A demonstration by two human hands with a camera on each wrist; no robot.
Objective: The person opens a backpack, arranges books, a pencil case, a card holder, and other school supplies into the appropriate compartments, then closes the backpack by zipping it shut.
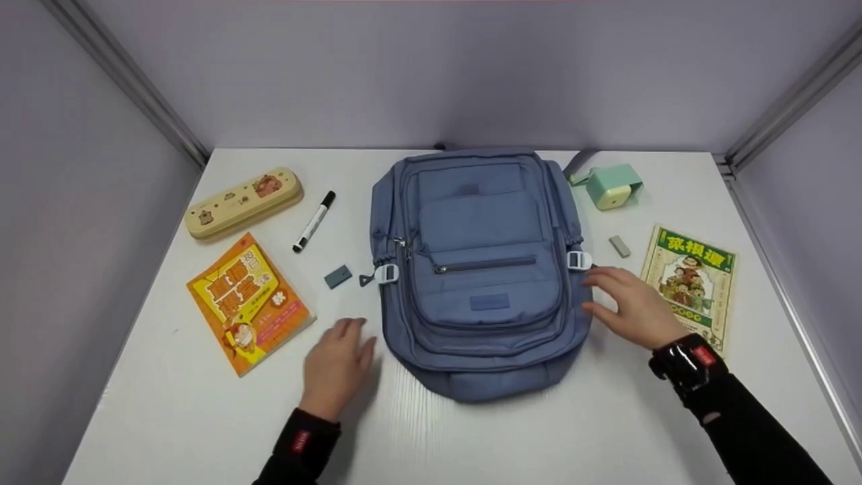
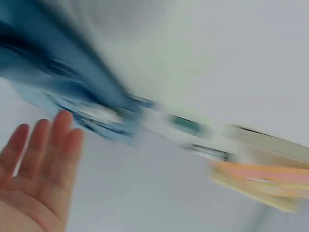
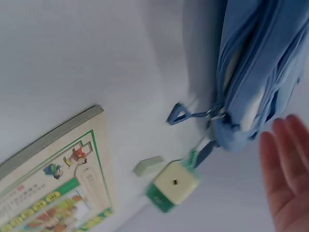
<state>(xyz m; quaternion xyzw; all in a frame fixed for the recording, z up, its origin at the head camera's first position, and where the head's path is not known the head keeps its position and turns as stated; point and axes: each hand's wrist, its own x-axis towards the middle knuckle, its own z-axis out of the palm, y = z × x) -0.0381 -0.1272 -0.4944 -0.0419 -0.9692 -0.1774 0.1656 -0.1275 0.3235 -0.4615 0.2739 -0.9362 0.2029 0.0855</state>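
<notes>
A blue backpack [image 1: 485, 283] lies front side up on the white table, its zippers and two white side buckles showing. To its left my left hand [image 1: 337, 367] hovers with nothing in it; the left wrist view shows its fingers [image 2: 58, 145] extended, though that view is blurred. My right hand [image 1: 636, 306] is at the backpack's right edge, just below the white buckle [image 1: 578, 261]. Its fingers are loosely bent in the head view and look fairly straight in the right wrist view. Whether they touch the fabric I cannot tell.
Left of the backpack lie a yellow pencil case [image 1: 244, 204], a marker [image 1: 314, 222], an orange book [image 1: 249, 303] and a dark grey block [image 1: 338, 277]. At right are a green pencil sharpener [image 1: 613, 186], a small grey block [image 1: 619, 246] and a green-and-cream book [image 1: 690, 283]. Walls border the table.
</notes>
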